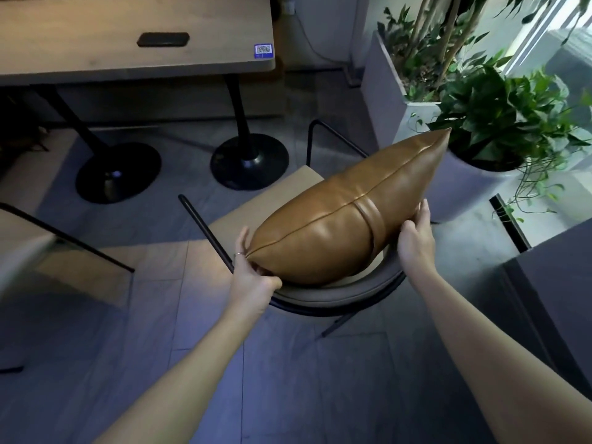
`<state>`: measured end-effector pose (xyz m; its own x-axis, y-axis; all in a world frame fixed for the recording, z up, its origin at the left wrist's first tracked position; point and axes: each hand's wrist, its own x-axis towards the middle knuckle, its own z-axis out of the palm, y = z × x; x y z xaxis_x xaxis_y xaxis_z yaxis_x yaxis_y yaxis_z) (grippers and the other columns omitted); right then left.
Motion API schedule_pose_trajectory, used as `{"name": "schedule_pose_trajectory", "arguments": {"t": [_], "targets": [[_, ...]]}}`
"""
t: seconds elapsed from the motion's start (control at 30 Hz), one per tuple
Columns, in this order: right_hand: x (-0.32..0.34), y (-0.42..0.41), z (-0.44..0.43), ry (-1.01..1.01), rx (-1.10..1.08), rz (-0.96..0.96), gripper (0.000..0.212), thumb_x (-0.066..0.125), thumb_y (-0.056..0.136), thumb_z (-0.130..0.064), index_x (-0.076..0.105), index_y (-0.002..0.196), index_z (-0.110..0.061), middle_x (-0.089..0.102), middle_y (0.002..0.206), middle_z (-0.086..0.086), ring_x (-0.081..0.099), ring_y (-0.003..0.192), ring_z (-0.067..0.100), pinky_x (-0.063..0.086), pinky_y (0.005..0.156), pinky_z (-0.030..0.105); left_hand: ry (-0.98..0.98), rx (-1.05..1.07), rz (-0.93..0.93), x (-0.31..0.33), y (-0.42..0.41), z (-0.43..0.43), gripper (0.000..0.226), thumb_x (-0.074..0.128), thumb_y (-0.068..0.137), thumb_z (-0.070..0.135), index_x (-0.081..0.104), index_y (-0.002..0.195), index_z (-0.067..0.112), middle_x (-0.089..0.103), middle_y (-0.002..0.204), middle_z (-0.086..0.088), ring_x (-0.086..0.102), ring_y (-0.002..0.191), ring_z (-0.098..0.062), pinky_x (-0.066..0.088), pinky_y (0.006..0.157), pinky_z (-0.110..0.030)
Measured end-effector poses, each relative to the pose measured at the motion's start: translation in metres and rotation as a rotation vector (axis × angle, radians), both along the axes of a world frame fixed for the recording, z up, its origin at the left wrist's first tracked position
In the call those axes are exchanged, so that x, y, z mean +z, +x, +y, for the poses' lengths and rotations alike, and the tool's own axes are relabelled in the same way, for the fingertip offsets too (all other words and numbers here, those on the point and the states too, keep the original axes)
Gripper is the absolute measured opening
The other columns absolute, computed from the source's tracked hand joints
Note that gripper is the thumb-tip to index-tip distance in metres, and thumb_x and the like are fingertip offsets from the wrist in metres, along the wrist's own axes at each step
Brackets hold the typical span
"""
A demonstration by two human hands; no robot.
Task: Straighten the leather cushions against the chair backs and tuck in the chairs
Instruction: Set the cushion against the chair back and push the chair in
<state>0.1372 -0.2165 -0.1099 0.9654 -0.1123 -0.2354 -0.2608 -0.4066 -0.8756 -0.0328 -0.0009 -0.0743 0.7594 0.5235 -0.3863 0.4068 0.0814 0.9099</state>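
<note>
A tan leather cushion (346, 213) stands on edge on the beige seat of a black-framed chair (237, 216), seam up, slanting from near left to far right. My left hand (253, 270) grips its near left corner. My right hand (416, 235) presses flat against the cushion's right side, fingers spread along the leather. The chair's padded back (323, 298) curves just below the cushion, close to me. The chair stands away from the wooden table (134, 36).
Two black pedestal bases (250, 165) stand under the table on the grey floor. A second chair (38, 248) sits at the left edge. Potted plants (499, 123) in white planters crowd the right, close behind the cushion's far tip. A dark cabinet (557, 283) stands near right.
</note>
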Motion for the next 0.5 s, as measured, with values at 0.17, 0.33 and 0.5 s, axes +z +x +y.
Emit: {"name": "schedule_pose_trajectory", "arguments": {"t": [0.17,0.33,0.5], "targets": [[-0.019,0.009,-0.009,0.009,-0.068,0.223,0.093,0.047,0.077,-0.017,0.010,0.162,-0.034,0.033,0.164,0.000,0.036,0.146,0.030,0.034,0.117,0.051,0.256,0.034,0.219,-0.030,0.011,-0.014,0.045,0.057,0.061,0.012,0.052,0.099,0.035,0.061,0.110,0.001,0.061,0.108,-0.027,0.056,0.091,-0.046],[-0.040,0.014,-0.019,0.108,-0.134,0.323,0.099,0.061,0.067,-0.018,0.021,0.155,-0.040,0.057,0.142,0.005,0.058,0.120,0.036,0.050,0.103,0.054,0.006,0.201,0.316,-0.034,0.019,-0.026,0.096,0.061,0.070,0.023,0.020,0.157,0.031,0.048,0.148,-0.010,0.056,0.102,-0.029,0.049,0.090,-0.038],[-0.051,0.016,-0.026,0.166,-0.153,0.356,0.081,0.067,0.057,-0.018,0.046,0.134,-0.037,0.068,0.114,0.005,0.067,0.101,0.034,0.057,0.088,0.057,-0.101,0.278,0.313,-0.037,0.027,-0.029,0.100,0.058,0.071,0.026,0.010,0.157,0.041,0.041,0.154,-0.017,0.052,0.124,-0.042,0.052,0.098,-0.059]]}}
